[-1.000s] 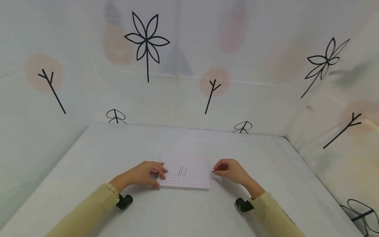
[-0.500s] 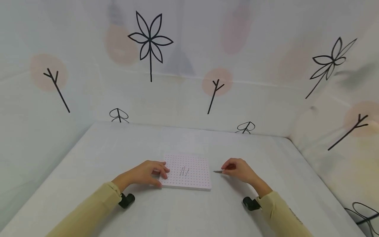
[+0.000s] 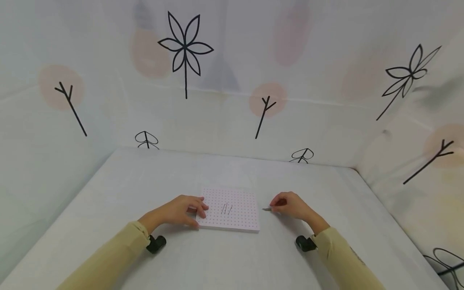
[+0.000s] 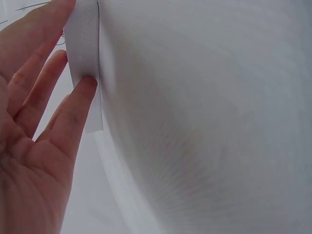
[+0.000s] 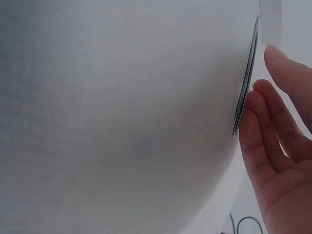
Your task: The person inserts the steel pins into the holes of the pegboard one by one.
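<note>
A white pegboard [image 3: 244, 213] dotted with a grid of small holes lies on the table. Three thin dark needle-like rods [image 3: 226, 208] rise from its middle, leaning slightly. My left hand [image 3: 179, 210] rests at the board's left edge with fingers spread. In the left wrist view a fingertip [image 4: 87, 84] touches the board's side face. To the right of the board, my right hand [image 3: 290, 205] is beside a small bundle of thin metal rods [image 5: 246, 78] on the table. Its fingers lie against the bundle, and the thumb [image 5: 277, 54] stands apart from it.
A white-covered table [image 3: 232, 262] extends around the board on all sides. White cloth walls [image 3: 217, 121] with printed flowers and twigs enclose it at the back and sides. A black wrist camera [image 3: 156, 244] is strapped to the left wrist, another camera [image 3: 305, 243] to the right.
My right hand has shifted a little right, away from the board, so more of the rod bundle shows beyond the fingertips. The left hand keeps its place on the board.
</note>
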Demonstrator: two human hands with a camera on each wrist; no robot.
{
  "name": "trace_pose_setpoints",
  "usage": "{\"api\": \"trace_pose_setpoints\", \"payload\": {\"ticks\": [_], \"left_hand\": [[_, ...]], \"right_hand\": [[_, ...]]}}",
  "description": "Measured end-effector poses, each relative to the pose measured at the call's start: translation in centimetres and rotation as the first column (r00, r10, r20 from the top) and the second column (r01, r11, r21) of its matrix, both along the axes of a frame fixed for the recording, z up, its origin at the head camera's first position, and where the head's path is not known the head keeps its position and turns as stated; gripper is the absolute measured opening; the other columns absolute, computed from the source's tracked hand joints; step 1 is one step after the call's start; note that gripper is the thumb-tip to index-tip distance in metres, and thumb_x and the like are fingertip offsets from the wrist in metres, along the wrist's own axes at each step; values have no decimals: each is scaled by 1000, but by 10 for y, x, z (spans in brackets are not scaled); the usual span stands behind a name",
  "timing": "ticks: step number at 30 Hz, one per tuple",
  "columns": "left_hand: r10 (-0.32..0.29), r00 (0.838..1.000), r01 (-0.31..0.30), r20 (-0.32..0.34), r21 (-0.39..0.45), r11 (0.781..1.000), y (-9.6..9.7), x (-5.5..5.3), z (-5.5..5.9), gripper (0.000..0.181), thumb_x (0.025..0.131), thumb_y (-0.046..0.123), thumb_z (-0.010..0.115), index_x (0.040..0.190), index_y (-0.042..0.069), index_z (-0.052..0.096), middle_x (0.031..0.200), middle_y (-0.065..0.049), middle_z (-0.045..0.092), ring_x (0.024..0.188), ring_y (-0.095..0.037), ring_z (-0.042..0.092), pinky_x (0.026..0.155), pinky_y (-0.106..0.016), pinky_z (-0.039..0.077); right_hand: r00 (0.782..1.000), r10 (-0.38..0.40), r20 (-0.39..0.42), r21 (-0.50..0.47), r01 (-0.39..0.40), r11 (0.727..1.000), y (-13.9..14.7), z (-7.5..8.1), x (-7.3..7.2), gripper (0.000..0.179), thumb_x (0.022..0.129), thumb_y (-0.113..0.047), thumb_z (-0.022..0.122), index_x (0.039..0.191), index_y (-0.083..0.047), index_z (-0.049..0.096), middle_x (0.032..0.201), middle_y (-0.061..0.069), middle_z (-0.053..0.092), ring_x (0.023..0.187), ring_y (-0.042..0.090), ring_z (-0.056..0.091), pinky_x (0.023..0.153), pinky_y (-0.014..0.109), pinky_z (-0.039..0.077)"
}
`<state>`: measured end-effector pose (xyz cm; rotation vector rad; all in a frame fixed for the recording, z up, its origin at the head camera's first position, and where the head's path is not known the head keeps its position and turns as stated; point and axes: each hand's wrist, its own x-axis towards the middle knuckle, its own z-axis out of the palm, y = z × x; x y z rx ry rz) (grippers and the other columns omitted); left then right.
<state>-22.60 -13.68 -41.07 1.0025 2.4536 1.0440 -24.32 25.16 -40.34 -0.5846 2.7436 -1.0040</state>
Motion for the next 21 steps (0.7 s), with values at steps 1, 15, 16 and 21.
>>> {"api": "trace_pose_setpoints", "payload": {"ticks": [1,15,16,21], "left_hand": [[0,1000,0,-1,0,1000,0,0,0,21,71,13,81,88,18,69,121,-2,60,130,-27,37,97,-33,43],[5,1000,-5,3,-6,1000,0,1,2,21,71,11,80,88,18,69,121,-2,60,130,-27,38,97,-33,43],[4,1000,-4,5,-6,1000,0,1,2,21,71,11,80,88,18,70,121,-2,60,130,-27,38,97,-33,43],[-1,1000,1,-2,-13,1000,1,-1,2,21,72,11,80,88,18,70,120,-1,60,130,-27,38,97,-34,43]], "right_hand": [[1000,-1,8,6,1,1000,0,0,-1,9,80,-5,71,89,-4,68,86,0,64,78,15,55,69,26,49],[992,-41,119,45,36,998,-3,-2,-7,12,81,-9,72,91,-5,67,89,0,63,84,15,54,77,33,47],[991,-48,124,51,42,998,-4,-2,-7,12,81,-9,72,91,-5,67,89,0,63,84,16,54,77,33,47],[986,-65,154,75,54,996,-7,2,-7,11,82,-9,70,91,-5,67,88,0,62,84,17,53,78,35,47]]}}
